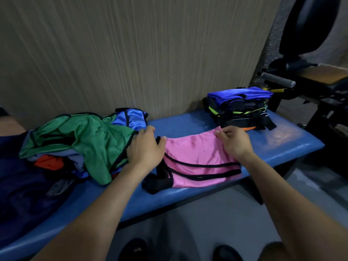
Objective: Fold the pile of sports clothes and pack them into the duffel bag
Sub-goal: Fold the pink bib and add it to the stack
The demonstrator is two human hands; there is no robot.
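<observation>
From the head view, your left hand [145,147] lies flat with fingers spread, pressing the left end of the pink garment [197,159] where its black trim bunches; it curls round nothing. Your right hand [233,140] pinches the far right corner of that same garment between thumb and fingertips. The garment lies part-folded on the blue counter [282,140], between the unfolded pile [81,142] to the left and the folded stack [239,108] at the far right end. No duffel bag is clearly visible; a dark shape at far left cannot be identified.

The fabric looks thin, shiny and limp, so expect it to slide and sag. Take it by corners and the trimmed hems, and pin one end while you fold the other over.
</observation>
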